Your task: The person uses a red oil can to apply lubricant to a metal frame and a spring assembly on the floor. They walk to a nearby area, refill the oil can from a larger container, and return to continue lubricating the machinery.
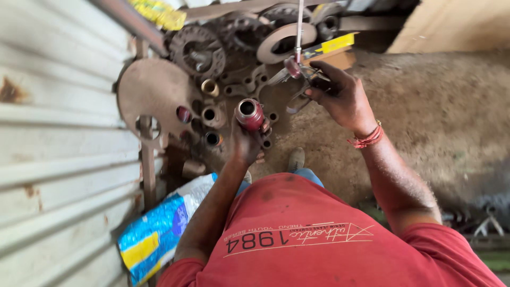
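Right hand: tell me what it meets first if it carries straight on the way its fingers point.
The right hand, gripping a metal caliper-like tool, points up-left toward the scrap heap. First in line looks like the flat rusty metal ring, with dark toothed gears beyond; depth is hard to judge.

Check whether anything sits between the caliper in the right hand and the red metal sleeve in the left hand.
Nothing visible does. The left hand holds the red cylindrical metal sleeve with its open end up. The right hand holds the steel vernier caliper up and to the right of it. Only open air lies between them; the rusty gears sit behind.
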